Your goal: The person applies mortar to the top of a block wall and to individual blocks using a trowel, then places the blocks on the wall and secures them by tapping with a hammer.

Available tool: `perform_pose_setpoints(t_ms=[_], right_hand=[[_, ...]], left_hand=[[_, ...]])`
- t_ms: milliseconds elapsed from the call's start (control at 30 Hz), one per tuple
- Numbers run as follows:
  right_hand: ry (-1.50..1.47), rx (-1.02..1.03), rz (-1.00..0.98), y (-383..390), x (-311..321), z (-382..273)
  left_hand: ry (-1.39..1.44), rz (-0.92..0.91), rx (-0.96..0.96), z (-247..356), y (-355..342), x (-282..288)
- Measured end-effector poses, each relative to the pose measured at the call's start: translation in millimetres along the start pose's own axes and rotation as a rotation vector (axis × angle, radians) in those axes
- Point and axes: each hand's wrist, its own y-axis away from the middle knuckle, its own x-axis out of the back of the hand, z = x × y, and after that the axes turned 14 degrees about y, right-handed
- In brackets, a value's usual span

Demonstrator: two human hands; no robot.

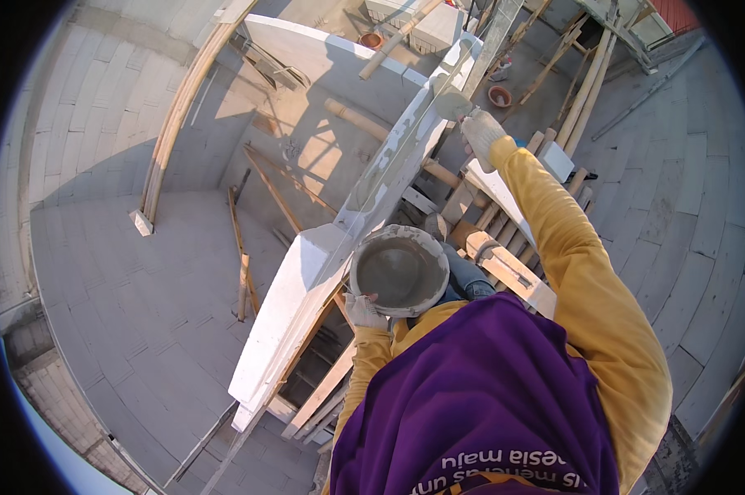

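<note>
Evidently, your left hand (362,313) is curled over the rim of the bucket (353,272), between 7 and 8 o'clock; your right hand (481,134), closed on the trowel (452,106), lies toward 1 o'clock from that bucket, by the wall (395,161). Grey mortar (395,274) inside: probably heavy, sloshing; grip rim, support base. Trowel: presumably light, stiff; hold by handle.

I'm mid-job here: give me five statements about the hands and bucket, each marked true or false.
1. The left hand holds the bucket. True.
2. The bucket is empty. False: grey mix lies inside.
3. The right hand is lower in view than the bucket. False: it is higher.
4. Both sleeves are yellow. True.
5. The right hand is bare. False: it wears a pale glove.
</note>
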Motion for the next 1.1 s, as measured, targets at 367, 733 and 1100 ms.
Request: perform_pose_setpoints(t_ms=[367,733,1100], right_hand=[[-0.435,-0.003,0.175,-43,19,-27],[0.02,0.213,0.484,-226,-21,-8],[-0.602,-0.072,0.068,1,-84,-15]], left_hand=[[-0.004,-0.073,0.113,-1,-35,-40],[-0.191,0.072,0.054,23,-24,-100],[-0.042,0.093,0.092,13,-27,-90]])
